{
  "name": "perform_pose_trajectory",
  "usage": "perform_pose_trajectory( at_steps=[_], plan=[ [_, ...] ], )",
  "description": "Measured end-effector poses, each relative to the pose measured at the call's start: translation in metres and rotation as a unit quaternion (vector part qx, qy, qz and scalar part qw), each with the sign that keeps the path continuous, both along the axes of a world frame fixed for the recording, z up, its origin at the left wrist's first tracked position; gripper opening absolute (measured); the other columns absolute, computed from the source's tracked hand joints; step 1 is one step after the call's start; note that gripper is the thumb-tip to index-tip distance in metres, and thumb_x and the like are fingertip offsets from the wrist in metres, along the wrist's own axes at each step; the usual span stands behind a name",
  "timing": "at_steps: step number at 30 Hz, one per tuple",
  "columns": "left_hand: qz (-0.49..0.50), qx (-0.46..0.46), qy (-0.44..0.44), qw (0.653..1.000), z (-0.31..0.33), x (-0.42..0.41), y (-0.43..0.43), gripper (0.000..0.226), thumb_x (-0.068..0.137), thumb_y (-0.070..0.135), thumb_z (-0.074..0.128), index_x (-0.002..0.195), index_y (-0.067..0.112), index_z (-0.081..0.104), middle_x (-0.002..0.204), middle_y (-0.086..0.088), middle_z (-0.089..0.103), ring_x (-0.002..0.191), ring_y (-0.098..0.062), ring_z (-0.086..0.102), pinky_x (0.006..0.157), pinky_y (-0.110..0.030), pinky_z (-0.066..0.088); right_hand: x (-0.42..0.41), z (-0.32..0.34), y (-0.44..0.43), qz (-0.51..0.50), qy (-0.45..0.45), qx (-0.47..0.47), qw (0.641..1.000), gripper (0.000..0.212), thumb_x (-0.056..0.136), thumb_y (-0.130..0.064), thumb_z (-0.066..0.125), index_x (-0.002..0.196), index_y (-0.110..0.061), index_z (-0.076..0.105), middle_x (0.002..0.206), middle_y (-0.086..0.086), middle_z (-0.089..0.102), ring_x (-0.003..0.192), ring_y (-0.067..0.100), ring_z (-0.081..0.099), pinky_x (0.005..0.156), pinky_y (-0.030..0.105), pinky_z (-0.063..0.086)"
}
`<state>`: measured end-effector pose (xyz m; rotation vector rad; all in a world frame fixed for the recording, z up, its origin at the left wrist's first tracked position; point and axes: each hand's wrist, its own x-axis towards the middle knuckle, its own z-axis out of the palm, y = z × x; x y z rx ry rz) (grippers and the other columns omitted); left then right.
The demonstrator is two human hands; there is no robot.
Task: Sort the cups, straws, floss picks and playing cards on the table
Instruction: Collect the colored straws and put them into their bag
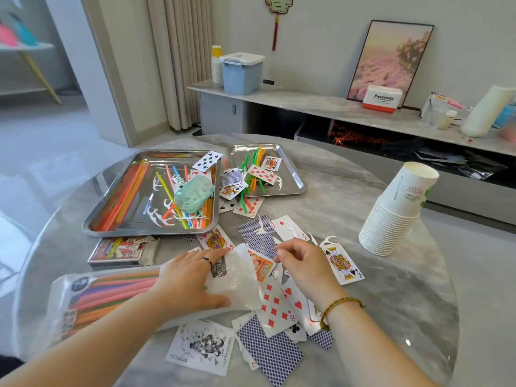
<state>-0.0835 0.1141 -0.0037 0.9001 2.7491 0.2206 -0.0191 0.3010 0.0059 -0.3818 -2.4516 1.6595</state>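
Note:
My left hand (192, 277) presses flat on a clear plastic bag of coloured straws (106, 297) at the table's near left. My right hand (301, 263) hovers with curled fingers over scattered playing cards (276, 305), its fingertips pinching something small and white that I cannot make out. A large steel tray (106, 216) holds loose straws, white floss picks (159, 216) and a green floss pick case (194, 194). A smaller tray (293, 174) holds green and orange straws with cards. A stack of paper cups (396, 210) stands at the right.
A card box (124, 251) lies in front of the large tray. More floss picks lie among the cards near my right hand. Beyond the round marble table (391, 289) runs a low cabinet with a blue bin (242, 72), a picture and a tissue box.

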Motion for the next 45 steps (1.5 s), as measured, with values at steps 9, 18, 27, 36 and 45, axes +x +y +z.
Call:
perform_pose_trajectory(
  at_steps=[9, 18, 27, 36, 45],
  plan=[
    [0.042, 0.075, -0.018, 0.996, 0.006, -0.019, -0.039, 0.057, 0.091, 0.049, 0.039, 0.142, 0.031, 0.021, 0.150, 0.009, 0.023, 0.136, -0.011, 0.025, 0.111, -0.026, 0.016, 0.002, -0.010, -0.013, 0.036, -0.009, 0.117, 0.992, 0.017, 0.089, -0.011, 0.053, 0.083, -0.025, 0.060, 0.075, -0.019, 0.056, 0.072, -0.004, 0.052, 0.063, 0.003, 0.040],
    [0.238, 0.080, 0.046, 0.967, 0.003, -0.096, -0.121, 0.050, 0.095, 0.031, 0.041, 0.141, 0.017, 0.030, 0.150, -0.003, 0.023, 0.134, -0.025, 0.028, 0.108, -0.033, 0.023, -0.022, -0.001, -0.037, 0.016, 0.000, 0.112, 0.994, 0.032, 0.088, -0.007, 0.054, 0.077, -0.038, 0.054, 0.087, -0.022, 0.058, 0.084, 0.002, 0.055, 0.067, 0.006, 0.042],
    [0.421, 0.241, -0.114, 0.867, -0.021, -0.136, -0.143, 0.060, 0.092, 0.018, 0.046, 0.145, 0.013, 0.016, 0.136, -0.016, 0.042, 0.112, -0.035, 0.050, 0.096, -0.041, 0.041, -0.139, 0.015, -0.124, 0.097, -0.027, 0.100, 0.990, 0.011, 0.089, -0.011, 0.053, 0.097, -0.020, 0.055, 0.082, -0.014, 0.052, 0.075, 0.000, 0.049, 0.064, 0.004, 0.041],
    [0.450, 0.353, -0.138, 0.809, -0.021, -0.154, -0.163, 0.044, 0.082, 0.001, 0.059, 0.125, 0.006, 0.050, 0.088, -0.005, 0.057, 0.080, -0.022, 0.051, 0.073, -0.028, 0.039, -0.237, -0.020, -0.236, 0.121, -0.131, 0.142, 0.974, 0.039, 0.090, -0.020, 0.052, 0.127, -0.008, 0.045, 0.113, 0.006, 0.056, 0.093, 0.018, 0.053, 0.079, 0.024, 0.039],
    [0.447, 0.357, -0.159, 0.805, -0.029, -0.162, -0.168, 0.039, 0.081, -0.001, 0.056, 0.119, 0.009, 0.053, 0.086, -0.007, 0.064, 0.079, -0.025, 0.057, 0.063, -0.027, 0.040, -0.306, -0.036, -0.257, 0.060, -0.209, 0.249, 0.944, 0.055, 0.083, -0.024, 0.063, 0.127, -0.003, 0.036, 0.129, 0.016, 0.047, 0.120, 0.032, 0.047, 0.096, 0.037, 0.042]
  ],
)
